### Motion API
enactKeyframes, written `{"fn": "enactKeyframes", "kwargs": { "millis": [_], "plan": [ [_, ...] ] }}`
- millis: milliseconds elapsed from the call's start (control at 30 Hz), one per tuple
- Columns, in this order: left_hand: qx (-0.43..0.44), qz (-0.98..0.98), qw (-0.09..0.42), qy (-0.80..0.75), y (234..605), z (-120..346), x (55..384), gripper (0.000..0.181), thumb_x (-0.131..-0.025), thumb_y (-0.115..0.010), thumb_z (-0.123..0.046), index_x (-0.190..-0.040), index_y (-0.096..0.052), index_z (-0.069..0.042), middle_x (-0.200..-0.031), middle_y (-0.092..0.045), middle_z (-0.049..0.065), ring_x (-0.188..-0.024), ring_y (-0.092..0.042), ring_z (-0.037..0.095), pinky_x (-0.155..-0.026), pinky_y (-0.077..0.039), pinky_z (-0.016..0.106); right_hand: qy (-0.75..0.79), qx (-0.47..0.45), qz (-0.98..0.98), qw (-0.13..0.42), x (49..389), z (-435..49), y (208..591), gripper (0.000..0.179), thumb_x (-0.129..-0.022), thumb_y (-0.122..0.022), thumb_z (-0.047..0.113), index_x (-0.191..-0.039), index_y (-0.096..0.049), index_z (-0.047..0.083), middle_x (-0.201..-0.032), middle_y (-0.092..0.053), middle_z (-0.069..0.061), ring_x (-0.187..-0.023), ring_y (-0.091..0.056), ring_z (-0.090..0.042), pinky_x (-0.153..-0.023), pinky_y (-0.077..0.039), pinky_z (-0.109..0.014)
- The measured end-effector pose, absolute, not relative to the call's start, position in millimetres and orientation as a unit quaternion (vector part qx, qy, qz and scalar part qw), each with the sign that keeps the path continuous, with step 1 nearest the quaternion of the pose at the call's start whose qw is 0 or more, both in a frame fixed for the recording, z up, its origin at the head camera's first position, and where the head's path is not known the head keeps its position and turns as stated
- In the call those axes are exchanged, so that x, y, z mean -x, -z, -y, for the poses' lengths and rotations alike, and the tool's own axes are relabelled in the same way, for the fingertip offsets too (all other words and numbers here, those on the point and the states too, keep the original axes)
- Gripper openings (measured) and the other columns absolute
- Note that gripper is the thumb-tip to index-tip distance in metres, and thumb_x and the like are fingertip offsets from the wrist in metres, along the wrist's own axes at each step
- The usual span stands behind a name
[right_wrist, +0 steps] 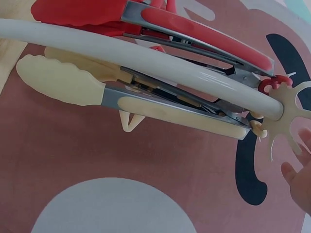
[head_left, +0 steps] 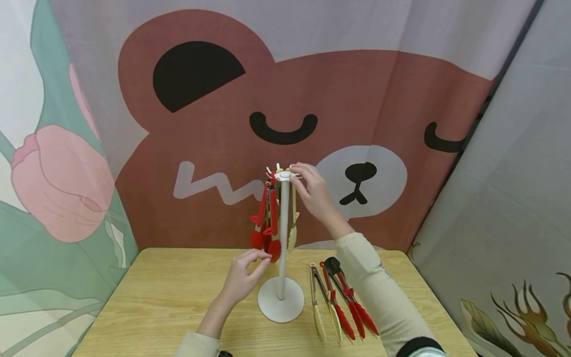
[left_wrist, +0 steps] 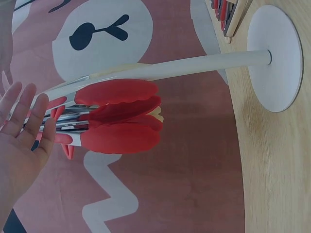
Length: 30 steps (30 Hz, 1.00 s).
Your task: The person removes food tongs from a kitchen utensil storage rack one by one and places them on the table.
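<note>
My right hand is raised to the hooked top of a white stand, its slightly bent fingers at the hooks and its thumb apart from them. Red tongs hang from the stand's left side, heads down. Cream-tipped tongs hang behind the post and to its right. Below the red heads, my left hand is held out, fingertips near them in the head view. The left wrist view shows that hand's fingers spread and loosely extended, holding nothing.
The stand's round white base rests on a wooden table. Right of it lie cream-tipped tongs and red tongs, beside my right sleeve. A curtain with a bear print hangs behind the table.
</note>
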<state>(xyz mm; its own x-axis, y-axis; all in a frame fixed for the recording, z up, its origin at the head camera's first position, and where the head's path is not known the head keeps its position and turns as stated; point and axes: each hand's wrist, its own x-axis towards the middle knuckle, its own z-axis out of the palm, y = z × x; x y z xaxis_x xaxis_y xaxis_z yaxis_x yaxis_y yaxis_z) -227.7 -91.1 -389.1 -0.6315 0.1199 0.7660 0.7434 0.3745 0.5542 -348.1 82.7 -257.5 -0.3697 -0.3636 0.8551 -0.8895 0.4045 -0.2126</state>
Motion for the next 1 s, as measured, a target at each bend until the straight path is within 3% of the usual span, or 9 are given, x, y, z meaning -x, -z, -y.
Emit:
{"fn": "enactKeyframes", "kwargs": {
  "millis": [267,533,767,1000],
  "plan": [
    [0.281,0.769,0.319,0.478,366.0,86.5,211.0,0.011,-0.075,-0.061,0.011,-0.083,-0.065,0.003,-0.079,-0.064,0.011,-0.075,-0.059,0.022,-0.069,-0.049,0.029,-0.355,-0.403,0.776,0.331,352.0,-83.7,257.6,0.020,-0.089,-0.053,0.009,-0.103,-0.063,-0.001,-0.104,-0.061,-0.012,-0.096,-0.055,-0.020,-0.084,-0.043,-0.032],
    [0.286,0.763,0.322,0.482,395.6,90.8,233.1,0.010,-0.080,-0.062,0.001,-0.086,-0.067,-0.005,-0.082,-0.065,0.006,-0.078,-0.059,0.015,-0.069,-0.049,0.029,-0.350,-0.399,0.779,0.335,354.7,-84.8,257.2,0.018,-0.089,-0.053,0.010,-0.095,-0.066,-0.001,-0.089,-0.062,-0.009,-0.081,-0.052,-0.019,-0.071,-0.043,-0.032],
    [0.285,0.761,0.327,0.483,396.5,91.4,234.5,0.010,-0.080,-0.062,0.001,-0.086,-0.067,-0.005,-0.082,-0.065,0.004,-0.077,-0.058,0.014,-0.067,-0.049,0.028,-0.328,-0.391,0.800,0.315,354.5,-83.2,253.0,0.019,-0.090,-0.051,0.013,-0.094,-0.066,0.001,-0.089,-0.062,-0.008,-0.082,-0.051,-0.019,-0.071,-0.042,-0.032],
    [0.266,0.771,0.324,0.479,390.5,85.7,226.2,0.012,-0.076,-0.061,0.009,-0.083,-0.066,0.001,-0.079,-0.064,0.012,-0.075,-0.058,0.023,-0.067,-0.049,0.030,-0.338,-0.384,0.803,0.305,353.1,-83.2,256.0,0.019,-0.091,-0.050,0.012,-0.092,-0.066,0.001,-0.091,-0.062,-0.009,-0.081,-0.051,-0.020,-0.069,-0.042,-0.033]
  ]
}}
